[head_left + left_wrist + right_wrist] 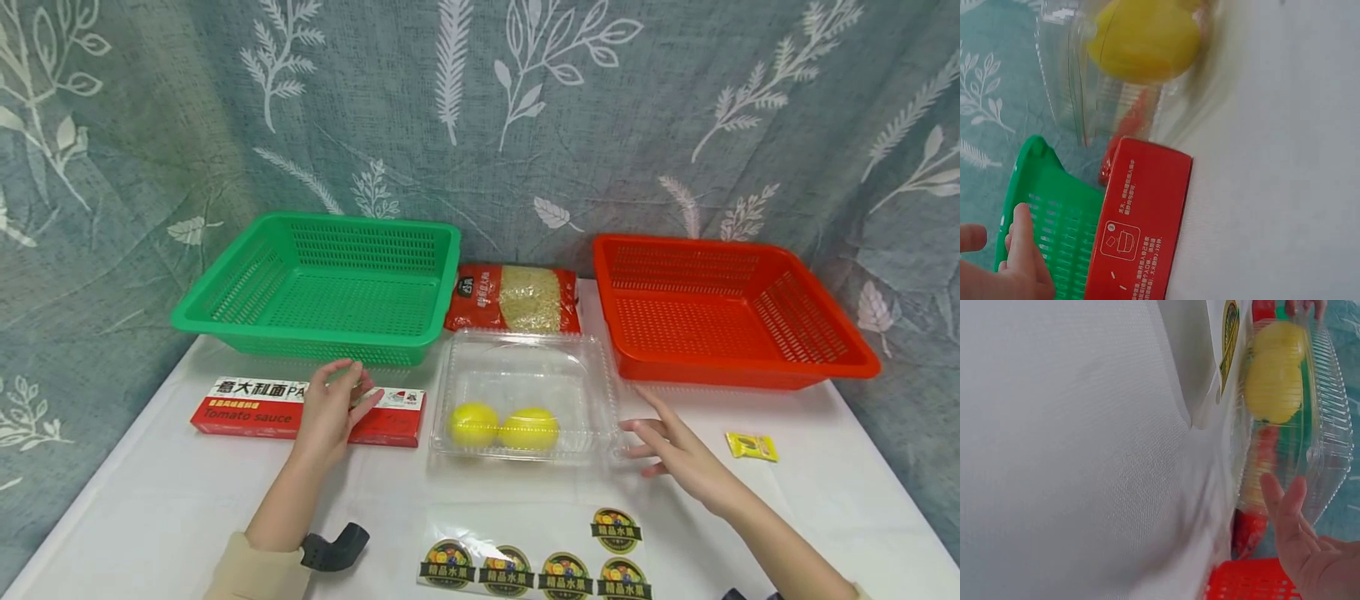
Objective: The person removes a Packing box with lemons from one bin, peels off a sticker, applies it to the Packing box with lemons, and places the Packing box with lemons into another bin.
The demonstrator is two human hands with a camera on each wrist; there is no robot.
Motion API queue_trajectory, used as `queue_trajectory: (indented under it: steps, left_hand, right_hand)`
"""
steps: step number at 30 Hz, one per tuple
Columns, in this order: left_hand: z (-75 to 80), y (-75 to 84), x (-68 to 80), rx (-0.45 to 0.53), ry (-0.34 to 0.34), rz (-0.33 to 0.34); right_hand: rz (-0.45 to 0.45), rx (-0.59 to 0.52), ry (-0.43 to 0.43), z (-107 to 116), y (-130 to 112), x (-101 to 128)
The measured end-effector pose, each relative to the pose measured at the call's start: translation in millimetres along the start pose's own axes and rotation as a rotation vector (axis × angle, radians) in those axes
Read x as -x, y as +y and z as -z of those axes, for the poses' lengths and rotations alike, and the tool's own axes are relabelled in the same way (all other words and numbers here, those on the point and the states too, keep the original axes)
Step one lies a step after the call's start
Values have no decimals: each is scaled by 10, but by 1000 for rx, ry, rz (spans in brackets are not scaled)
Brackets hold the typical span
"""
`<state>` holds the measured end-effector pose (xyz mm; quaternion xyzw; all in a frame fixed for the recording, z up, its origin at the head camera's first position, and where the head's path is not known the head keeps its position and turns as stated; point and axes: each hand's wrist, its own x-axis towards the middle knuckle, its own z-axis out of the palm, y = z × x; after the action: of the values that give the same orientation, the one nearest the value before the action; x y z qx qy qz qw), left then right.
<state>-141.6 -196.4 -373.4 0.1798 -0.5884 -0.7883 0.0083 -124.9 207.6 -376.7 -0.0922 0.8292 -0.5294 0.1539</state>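
A clear plastic clamshell box (540, 367) with its lid down stands in the middle of the table, two yellow lemon-like fruits (474, 425) inside along its near side. My left hand (332, 412) hovers over a red-and-white pasta box (247, 417), fingers loosely bent and nothing between them. To the right of the clamshell, my right hand (686, 462) has its fingers spread, the tips close to the container's right edge. The right wrist view shows that hand (1304, 544) holding nothing, with the clear container (1329, 425) beyond its fingertips.
A green basket (315, 337) stands back left, a red basket (720, 375) back right. Between them lies a red bag of pasta (528, 298). A sheet of round fruit stickers (506, 571) lies at the front; a small yellow packet (752, 447) is at the right.
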Motion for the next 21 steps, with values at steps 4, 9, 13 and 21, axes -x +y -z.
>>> queue_trajectory:
  steps: [4,9,13,21]
  left_hand:
    - [-6,-19,81,-17,-29,0]
    - [-45,-37,192,-92,-77,-24]
    - [-83,-62,278,-130,-117,-19]
    - [-134,-173,406,-238,-208,-53]
  right_hand:
    - [-13,2,-1,1,14,33]
    - [-27,-13,-13,-1,36,72]
    - [-34,-26,-32,12,56,108]
    - [1,4,-145,72,129,152]
